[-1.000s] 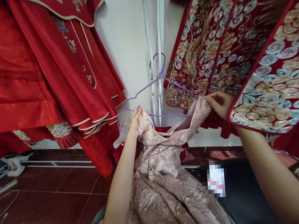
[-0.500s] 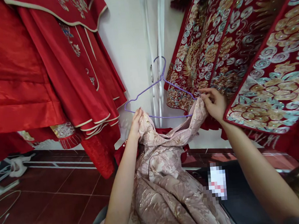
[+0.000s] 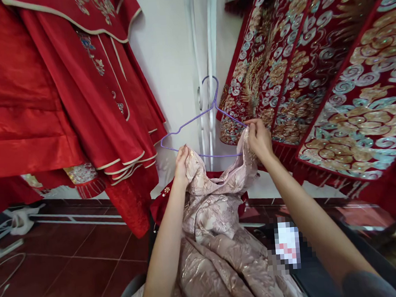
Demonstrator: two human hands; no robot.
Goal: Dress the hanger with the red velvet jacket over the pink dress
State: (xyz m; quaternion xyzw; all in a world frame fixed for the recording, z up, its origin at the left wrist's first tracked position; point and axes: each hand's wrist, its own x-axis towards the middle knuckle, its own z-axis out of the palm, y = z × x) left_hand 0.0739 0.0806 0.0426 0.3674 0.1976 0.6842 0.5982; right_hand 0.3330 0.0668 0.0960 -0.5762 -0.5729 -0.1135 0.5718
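A pale pink brocade dress with gold patterning hangs down between my arms, its skirt gathered low in view. My left hand is closed on the shoulder edge of the dress, just below the left end of a purple clothes hanger. That left end of the hanger is outside the fabric. My right hand pinches the hanger's right arm and the dress's other shoulder together; the hanger's right end is hidden behind the fingers and cloth. The hanger's hook is up against a white metal rail.
Red garments with cream piping hang at left. Red embroidered garments with fringes hang at right. White upright rails stand before a pale wall. White shoes and a cable lie on the dark red tiled floor. A dark surface with a blurred white patch lies at lower right.
My right hand has moved left and inward, bringing the dress's right shoulder further along the hanger's arm. My left hand stays nearly in place.
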